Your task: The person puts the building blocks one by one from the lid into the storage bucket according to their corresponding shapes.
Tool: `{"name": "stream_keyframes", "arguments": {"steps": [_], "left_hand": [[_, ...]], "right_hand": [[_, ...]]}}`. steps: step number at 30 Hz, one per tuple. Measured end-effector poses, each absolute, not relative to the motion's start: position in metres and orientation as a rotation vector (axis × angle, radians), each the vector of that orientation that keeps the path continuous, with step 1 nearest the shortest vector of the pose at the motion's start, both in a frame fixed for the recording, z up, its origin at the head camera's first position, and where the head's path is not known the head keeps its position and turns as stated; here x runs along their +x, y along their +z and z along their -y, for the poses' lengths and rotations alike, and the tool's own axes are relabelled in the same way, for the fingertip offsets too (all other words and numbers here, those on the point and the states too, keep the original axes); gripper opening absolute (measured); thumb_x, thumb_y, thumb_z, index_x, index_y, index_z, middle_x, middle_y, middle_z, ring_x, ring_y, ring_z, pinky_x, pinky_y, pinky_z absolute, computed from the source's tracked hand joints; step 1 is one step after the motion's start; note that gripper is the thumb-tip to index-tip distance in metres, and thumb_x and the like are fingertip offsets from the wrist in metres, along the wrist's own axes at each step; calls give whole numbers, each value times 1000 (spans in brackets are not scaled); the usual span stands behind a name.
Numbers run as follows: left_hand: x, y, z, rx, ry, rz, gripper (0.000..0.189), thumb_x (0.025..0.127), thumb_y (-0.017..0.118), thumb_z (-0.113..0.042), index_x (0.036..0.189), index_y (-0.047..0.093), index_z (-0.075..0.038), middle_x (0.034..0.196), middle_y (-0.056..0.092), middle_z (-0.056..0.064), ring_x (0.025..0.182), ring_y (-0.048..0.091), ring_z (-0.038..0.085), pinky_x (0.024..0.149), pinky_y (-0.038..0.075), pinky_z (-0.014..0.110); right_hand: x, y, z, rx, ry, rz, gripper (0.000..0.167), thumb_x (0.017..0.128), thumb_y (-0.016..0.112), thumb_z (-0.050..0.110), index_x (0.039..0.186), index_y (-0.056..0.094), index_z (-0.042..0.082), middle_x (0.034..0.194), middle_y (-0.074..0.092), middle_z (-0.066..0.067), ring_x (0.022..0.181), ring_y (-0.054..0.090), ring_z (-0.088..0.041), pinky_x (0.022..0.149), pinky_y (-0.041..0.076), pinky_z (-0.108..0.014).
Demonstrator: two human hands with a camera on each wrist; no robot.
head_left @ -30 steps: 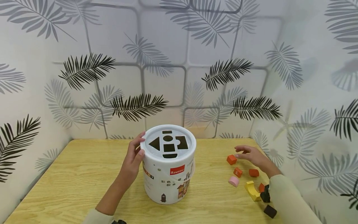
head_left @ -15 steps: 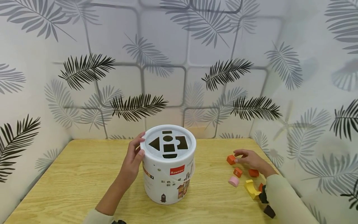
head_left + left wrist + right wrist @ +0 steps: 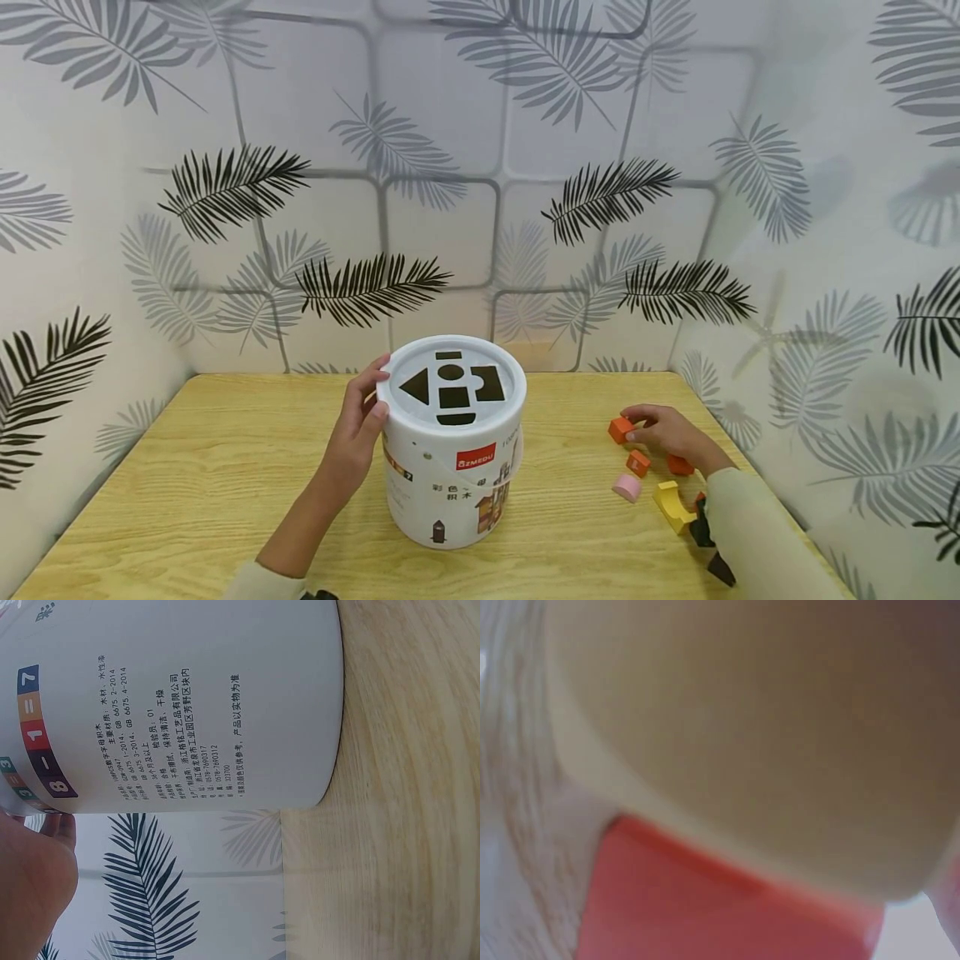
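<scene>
A white toy-block bucket [image 3: 442, 492] stands upright on the wooden table, its lid [image 3: 420, 414] pierced with dark shaped holes. My left hand [image 3: 358, 421] holds the bucket's left side at the lid rim, thumb in front and fingers behind. In the left wrist view that hand [image 3: 34, 892] lies along the printed bucket wall [image 3: 225, 690]. On the right, my right hand [image 3: 671, 435] pinches an orange cube block [image 3: 619, 430] between thumb and fingertips, the cube resting on the table. A blurred tan surface fills most of the right wrist view, above a red block [image 3: 720, 907].
Near my right hand lie another orange block [image 3: 638, 462], a pink rounded block [image 3: 627, 487], a yellow arch block [image 3: 672, 507] and a dark block [image 3: 722, 570]. One more orange block [image 3: 679, 465] is partly under the wrist. A patterned wall [image 3: 442, 217] rises behind the table.
My right hand has come down and slightly left, its fingers closing on the orange cube. The right sleeve now covers more of the blocks beside it. Left hand and bucket stay put.
</scene>
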State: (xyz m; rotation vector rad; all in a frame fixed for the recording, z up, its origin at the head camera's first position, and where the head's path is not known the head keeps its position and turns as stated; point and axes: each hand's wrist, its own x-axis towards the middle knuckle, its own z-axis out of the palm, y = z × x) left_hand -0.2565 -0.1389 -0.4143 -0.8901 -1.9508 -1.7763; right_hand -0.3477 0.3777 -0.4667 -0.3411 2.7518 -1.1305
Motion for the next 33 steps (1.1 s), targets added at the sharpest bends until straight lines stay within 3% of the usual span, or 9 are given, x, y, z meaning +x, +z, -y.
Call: {"name": "stream_keyframes", "arguments": {"steps": [8, 13, 21, 33], "left_hand": [[-256, -414, 138, -885, -1769, 1961, 35, 108, 33, -8, 143, 29, -2, 165, 21, 11, 137, 44, 6, 101, 47, 18], [-255, -414, 138, -886, -1771, 1956, 36, 108, 33, -7, 143, 29, -2, 165, 21, 11, 137, 44, 6, 101, 47, 18], [-255, -414, 137, -882, -1782, 1944, 35, 107, 34, -7, 142, 29, -1, 165, 22, 12, 136, 45, 6, 101, 48, 17], [-255, -415, 135, -881, -1781, 1941, 35, 107, 35, -6, 142, 30, -1, 164, 22, 12, 136, 45, 6, 101, 47, 17]], "right_hand": [[-348, -467, -378, -290, -1140, -2751, 45, 93, 73, 24, 128, 60, 0, 124, 63, -19, 103, 60, -24, 87, 52, -34], [-347, -465, -378, -284, -1120, -2771, 41, 94, 71, 26, 126, 62, 3, 125, 63, -18, 104, 59, -25, 89, 52, -38], [-349, -456, -370, -325, -1180, -2757, 49, 96, 69, 31, 131, 58, -1, 126, 64, -18, 113, 60, -29, 99, 51, -46], [-346, -425, -346, -439, -1182, -2829, 49, 95, 69, 36, 132, 60, 4, 120, 65, -14, 112, 57, -28, 94, 52, -44]]}}
